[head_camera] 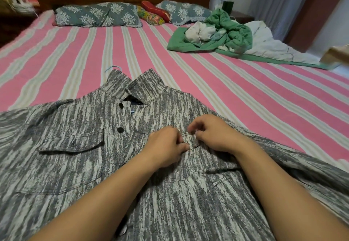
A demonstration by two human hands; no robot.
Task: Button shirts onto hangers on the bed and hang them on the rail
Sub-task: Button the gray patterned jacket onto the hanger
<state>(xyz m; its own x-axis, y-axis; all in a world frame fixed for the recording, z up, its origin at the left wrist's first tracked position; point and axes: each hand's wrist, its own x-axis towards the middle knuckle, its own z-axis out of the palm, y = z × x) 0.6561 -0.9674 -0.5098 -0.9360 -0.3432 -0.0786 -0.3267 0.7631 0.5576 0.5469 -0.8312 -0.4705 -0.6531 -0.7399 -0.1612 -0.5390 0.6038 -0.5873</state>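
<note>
Grey-and-white streaked button shirt lay on pink-striped bed; left hand and right hand pinched its placket; buttoning unfinished, hanging pending.

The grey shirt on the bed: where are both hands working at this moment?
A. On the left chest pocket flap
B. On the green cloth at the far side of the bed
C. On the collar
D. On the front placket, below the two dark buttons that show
D: the left hand and right hand both pinch the front edge of the grey shirt, below its two dark buttons.
</note>
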